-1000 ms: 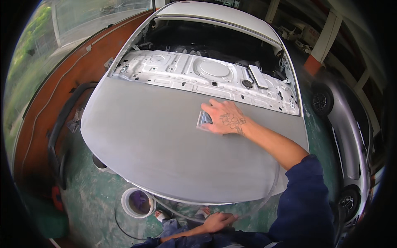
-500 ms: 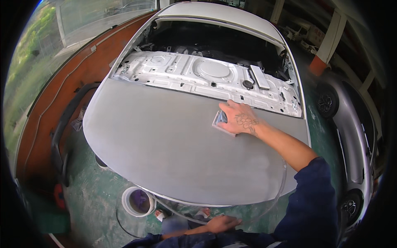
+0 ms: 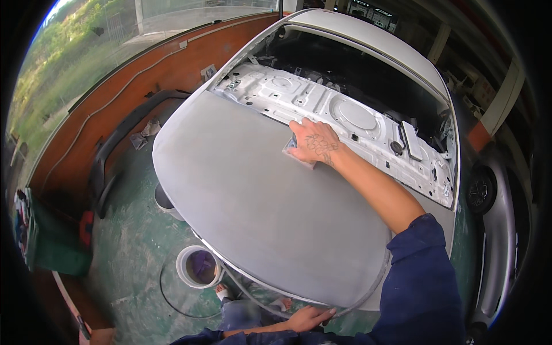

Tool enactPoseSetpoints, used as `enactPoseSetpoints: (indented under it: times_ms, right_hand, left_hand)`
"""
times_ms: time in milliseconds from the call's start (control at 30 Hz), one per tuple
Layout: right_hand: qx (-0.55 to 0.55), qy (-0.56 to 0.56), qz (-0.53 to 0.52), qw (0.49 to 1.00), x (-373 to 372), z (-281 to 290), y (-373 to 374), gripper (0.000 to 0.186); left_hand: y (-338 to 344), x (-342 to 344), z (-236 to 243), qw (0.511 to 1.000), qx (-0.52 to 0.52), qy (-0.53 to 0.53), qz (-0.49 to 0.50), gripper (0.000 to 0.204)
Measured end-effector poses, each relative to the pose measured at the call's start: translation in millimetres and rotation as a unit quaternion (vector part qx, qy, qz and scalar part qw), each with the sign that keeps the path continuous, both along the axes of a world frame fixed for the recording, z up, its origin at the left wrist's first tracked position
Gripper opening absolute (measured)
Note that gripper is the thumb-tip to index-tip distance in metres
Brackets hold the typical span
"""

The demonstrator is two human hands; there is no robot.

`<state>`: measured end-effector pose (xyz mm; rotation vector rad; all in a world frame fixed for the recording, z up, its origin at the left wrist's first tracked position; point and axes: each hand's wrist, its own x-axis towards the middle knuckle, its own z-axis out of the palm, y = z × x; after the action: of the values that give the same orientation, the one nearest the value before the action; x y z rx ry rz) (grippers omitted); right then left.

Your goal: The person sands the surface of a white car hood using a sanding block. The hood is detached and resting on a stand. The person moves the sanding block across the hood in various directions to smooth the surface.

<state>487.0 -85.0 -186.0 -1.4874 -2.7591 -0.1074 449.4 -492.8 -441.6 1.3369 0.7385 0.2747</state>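
Note:
My right hand [image 3: 313,141] grips a small block [image 3: 292,150], blue-grey with a pale base, pressed to the matte grey lid panel [image 3: 253,201] of a white car, near its upper seam. Beyond the seam lies a bare white metal deck [image 3: 351,113] below a dark glassless opening. My left hand [image 3: 305,319] is low at the panel's bottom edge, its fingers round a grey hose [image 3: 379,270] that loops along the panel's right side.
A white bucket [image 3: 184,267] of murky water and purple cloth stands by my feet. A dark bumper [image 3: 123,121] lies along the orange wall [image 3: 80,149] at left. A green bin [image 3: 57,241] is at lower left. A silver car [image 3: 500,241] stands at right.
My right hand moved slightly right, then back leftward along the upper seam with the block. The view has turned, so the car appears tilted and farther right. My left hand stays low at the hose.

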Motion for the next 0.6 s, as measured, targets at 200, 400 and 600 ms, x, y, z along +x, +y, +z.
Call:
enactPoseSetpoints:
  times_ms: [200,400,600]
  right_hand:
    - [0.003,0.004,-0.008,1.000,-47,2,32,0.052]
    - [-0.027,-0.018,-0.018,0.999,-17,3,6,0.053]
    - [-0.038,0.002,-0.065,0.997,93,1,-55,0.054]
  left_hand:
    - [3,-12,12,0.998,-0.021,-0.039,0.040,0.070]
    - [1,-2,18,0.999,0.013,-0.031,-0.005,0.061]
    - [-7,22,26,0.993,0.060,-0.009,-0.100,0.055]
